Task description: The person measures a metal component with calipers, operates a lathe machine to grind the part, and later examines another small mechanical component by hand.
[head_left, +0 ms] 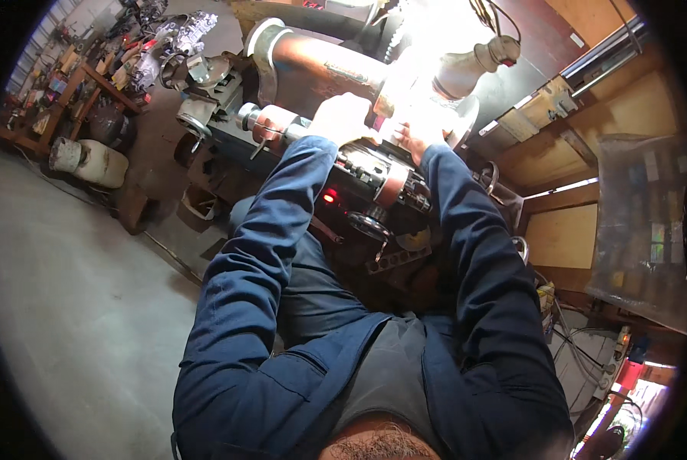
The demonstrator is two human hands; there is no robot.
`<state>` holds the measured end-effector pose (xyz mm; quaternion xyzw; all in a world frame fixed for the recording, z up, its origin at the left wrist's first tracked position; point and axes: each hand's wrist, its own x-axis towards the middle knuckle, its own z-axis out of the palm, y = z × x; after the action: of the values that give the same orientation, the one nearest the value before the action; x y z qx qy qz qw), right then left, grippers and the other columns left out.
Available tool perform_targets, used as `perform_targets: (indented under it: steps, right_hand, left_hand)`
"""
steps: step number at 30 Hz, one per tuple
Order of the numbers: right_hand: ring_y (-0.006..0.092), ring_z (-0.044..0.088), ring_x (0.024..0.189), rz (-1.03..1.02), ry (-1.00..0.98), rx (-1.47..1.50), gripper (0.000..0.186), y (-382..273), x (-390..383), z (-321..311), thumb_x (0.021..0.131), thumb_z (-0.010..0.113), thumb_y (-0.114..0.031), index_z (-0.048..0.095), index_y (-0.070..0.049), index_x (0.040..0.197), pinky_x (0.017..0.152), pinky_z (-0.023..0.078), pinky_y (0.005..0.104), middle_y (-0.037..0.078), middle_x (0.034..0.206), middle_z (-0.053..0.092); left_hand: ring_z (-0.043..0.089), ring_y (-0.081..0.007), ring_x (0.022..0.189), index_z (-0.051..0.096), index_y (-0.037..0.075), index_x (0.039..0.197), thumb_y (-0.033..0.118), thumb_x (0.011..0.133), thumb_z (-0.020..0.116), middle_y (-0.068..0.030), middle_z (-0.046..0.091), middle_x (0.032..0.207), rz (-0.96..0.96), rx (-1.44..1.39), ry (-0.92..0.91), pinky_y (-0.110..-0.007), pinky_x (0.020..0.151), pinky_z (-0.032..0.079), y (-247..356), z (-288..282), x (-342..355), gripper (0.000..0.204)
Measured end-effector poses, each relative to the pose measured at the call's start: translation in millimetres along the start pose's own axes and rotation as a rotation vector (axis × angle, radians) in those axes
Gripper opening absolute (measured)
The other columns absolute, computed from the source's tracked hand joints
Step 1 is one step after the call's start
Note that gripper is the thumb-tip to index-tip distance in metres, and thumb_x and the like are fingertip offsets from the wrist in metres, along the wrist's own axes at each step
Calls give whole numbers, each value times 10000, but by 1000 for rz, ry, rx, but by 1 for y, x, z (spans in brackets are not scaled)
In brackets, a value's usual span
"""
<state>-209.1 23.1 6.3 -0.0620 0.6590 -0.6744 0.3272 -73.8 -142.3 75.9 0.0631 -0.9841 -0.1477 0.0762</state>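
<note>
My left hand point(343, 119) reaches over a metal machine with a handwheel, beside its reddish spindle housing point(273, 123). Glare washes out this hand, and I cannot tell how its fingers lie. Just to its right, my right hand point(416, 140) has its fingers curled at a small bright piece between the hands. That piece is too overexposed to name. Below them run the machine's slide and a red-brown block point(392, 184). A handwheel point(370, 224) with a crank handle sits on the machine's near side.
Behind my hands lies a large copper-brown cylindrical housing point(328, 60). A lamp-like fitting point(474, 67) stands in the glare at the back right. Another machine with handwheels point(199, 107) is at the left, near a dirty white tank point(90, 162). Plastic sheeting point(639, 222) hangs at the right.
</note>
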Motion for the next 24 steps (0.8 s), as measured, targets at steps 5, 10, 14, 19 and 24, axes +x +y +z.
perform_targets:
  steps: [5,10,14,19,24]
  right_hand:
    - [217,600,742,-133,-103,327,145,36,79,-53,1007,487,-225,539,-92,1031,632,547,378,79,874,571]
    - [164,503,588,-188,98,251,160,35,78,-19,999,507,-244,515,-102,925,506,445,336,43,733,500]
    - [148,459,547,-187,68,289,220,27,70,-20,1020,484,-300,503,-100,930,492,412,323,33,748,482]
    - [138,464,547,-168,197,142,262,13,58,-5,1032,451,-336,500,-93,947,471,406,294,32,754,466]
    - [128,474,547,-319,159,-51,270,-3,37,16,1033,447,-337,508,-85,957,451,399,279,35,750,474]
  left_hand:
    - [677,-322,950,732,81,971,497,664,824,-166,711,955,21,-140,-26,-427,852,530,2,14,16,525]
    - [680,-323,932,743,82,932,456,719,795,-169,712,940,26,-178,49,-417,854,525,-14,8,11,433]
    - [670,-316,938,732,60,939,380,734,769,-178,707,951,-63,-424,115,-394,867,519,-24,-5,9,381]
    - [668,-288,947,705,42,952,418,724,764,-148,708,971,-7,-224,-12,-383,885,512,-4,-6,1,444]
    - [668,-285,937,708,44,933,412,736,755,-142,711,963,-15,-133,177,-386,890,512,-12,9,9,420]
